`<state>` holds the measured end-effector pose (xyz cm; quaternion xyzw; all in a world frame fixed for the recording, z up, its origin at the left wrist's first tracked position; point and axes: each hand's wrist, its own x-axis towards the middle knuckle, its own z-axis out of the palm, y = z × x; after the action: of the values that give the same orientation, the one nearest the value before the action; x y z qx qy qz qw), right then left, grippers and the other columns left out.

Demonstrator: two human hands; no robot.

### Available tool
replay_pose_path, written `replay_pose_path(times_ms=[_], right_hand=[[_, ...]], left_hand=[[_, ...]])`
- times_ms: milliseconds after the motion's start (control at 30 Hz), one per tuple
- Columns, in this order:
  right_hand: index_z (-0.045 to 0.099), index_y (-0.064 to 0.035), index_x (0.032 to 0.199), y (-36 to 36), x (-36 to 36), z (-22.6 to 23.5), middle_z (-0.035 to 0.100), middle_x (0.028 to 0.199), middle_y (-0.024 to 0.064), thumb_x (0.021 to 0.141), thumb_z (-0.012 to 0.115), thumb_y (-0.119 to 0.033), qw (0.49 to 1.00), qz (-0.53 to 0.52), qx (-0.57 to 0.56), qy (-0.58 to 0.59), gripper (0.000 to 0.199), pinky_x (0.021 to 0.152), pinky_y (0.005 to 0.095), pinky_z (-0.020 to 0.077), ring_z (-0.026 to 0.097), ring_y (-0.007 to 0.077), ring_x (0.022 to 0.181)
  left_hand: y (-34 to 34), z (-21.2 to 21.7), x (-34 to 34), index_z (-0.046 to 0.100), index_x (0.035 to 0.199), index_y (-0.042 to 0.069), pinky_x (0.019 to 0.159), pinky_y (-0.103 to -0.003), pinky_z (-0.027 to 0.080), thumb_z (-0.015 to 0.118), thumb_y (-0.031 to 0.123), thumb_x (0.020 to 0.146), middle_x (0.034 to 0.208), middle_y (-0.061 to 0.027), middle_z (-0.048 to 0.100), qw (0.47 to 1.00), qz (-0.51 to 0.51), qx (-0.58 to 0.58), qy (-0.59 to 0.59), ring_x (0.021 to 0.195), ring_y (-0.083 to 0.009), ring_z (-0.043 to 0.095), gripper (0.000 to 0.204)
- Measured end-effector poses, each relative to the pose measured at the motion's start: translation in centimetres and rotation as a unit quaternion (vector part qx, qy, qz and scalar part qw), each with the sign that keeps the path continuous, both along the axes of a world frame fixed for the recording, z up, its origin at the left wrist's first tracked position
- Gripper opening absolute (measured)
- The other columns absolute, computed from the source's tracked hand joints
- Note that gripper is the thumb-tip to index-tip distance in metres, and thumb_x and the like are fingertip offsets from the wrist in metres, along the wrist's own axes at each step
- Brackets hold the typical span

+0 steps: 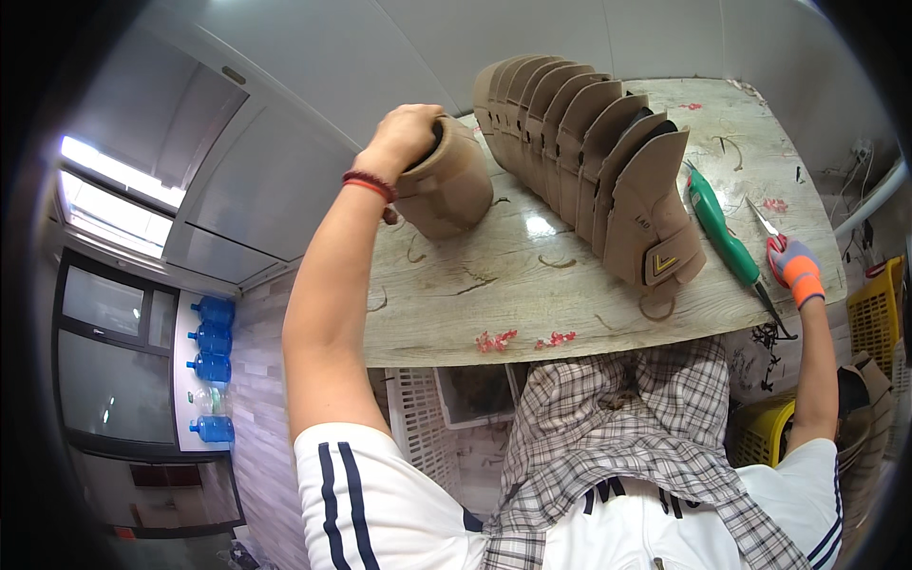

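Note:
At the left of the table, my left hand [404,138] grips the rim of a tan suede boot upper [451,195]. The upper stands rounded on the tabletop with a dark opening, and some of my fingers are hidden. On the right, my right hand [801,270], in a grey and orange glove, is closed on the red handles of a pair of scissors [763,217]; their blades lie pointing away from me. Between my hands a long row of similar tan boot uppers [579,157] stands nested together; the nearest carries a strap with a yellow mark.
A green corded hand tool [724,230] lies between the row and the scissors. Thread scraps and red printed patches dot the wooden-look table [456,323]. Yellow baskets [874,304] stand at the right, a white crate [418,418] below the table, and blue water jugs [211,338] far left.

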<state>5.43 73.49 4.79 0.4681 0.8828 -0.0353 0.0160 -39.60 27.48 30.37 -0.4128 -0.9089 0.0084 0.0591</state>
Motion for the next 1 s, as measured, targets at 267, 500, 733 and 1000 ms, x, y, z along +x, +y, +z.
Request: replay_pose_path(times_ms=[267, 500, 733, 1000], right_hand=[[0.065, -0.0053, 0.116, -1.2, -3.0, 1.2, 0.065, 0.116, 0.0230, 0.088, 0.063, -0.049, 0.996, 0.018, 0.040, 0.073, 0.052, 0.092, 0.0440, 0.0501, 0.062, 0.0393, 0.107], [0.066, -0.0047, 0.111, -2.2, -1.7, 0.8, 0.063, 0.112, 0.0205, 0.088, 0.067, -0.045, 0.991, 0.041, 0.087, 0.090, 0.047, 0.092, 0.0455, 0.0489, 0.061, 0.0379, 0.105], [0.066, -0.0038, 0.112, -3.2, -2.9, 2.9, 0.065, 0.103, 0.0194, 0.093, 0.066, -0.027, 0.957, 0.090, 0.124, 0.248, 0.030, 0.086, 0.0416, 0.0494, 0.062, 0.0359, 0.098], [0.067, -0.0058, 0.111, -6.7, -20.3, 4.6, 0.069, 0.096, 0.0070, 0.099, 0.060, -0.035, 0.668, 0.083, -0.506, 0.540, 0.032, 0.075, 0.0266, 0.0541, 0.066, 0.0163, 0.079]], left_hand=[[-1.9, -0.4, -2.5, 0.070, 0.116, 0.011, 0.096, -0.042, 0.050, 0.050, 0.007, 0.089, 0.116, -0.0179, 0.068, 1.000, 0.011, 0.008, -0.022, 0.113, -0.0349, 0.062, 0.033], [-1.9, -0.4, -2.9, 0.066, 0.121, 0.017, 0.097, -0.041, 0.050, 0.053, 0.006, 0.087, 0.119, -0.0153, 0.068, 0.997, 0.075, 0.032, -0.004, 0.114, -0.0332, 0.062, 0.038], [-4.1, 2.7, 2.9, 0.056, 0.125, 0.004, 0.102, -0.041, 0.045, 0.066, 0.006, 0.080, 0.124, -0.0187, 0.057, 0.983, 0.083, 0.146, 0.078, 0.124, -0.0336, 0.050, 0.046], [-1.1, 0.2, 6.0, 0.073, 0.092, -0.001, 0.087, -0.046, 0.051, 0.059, 0.070, 0.083, 0.101, -0.0212, 0.071, 0.978, 0.204, 0.044, -0.028, 0.097, -0.0355, 0.068, 0.074]])
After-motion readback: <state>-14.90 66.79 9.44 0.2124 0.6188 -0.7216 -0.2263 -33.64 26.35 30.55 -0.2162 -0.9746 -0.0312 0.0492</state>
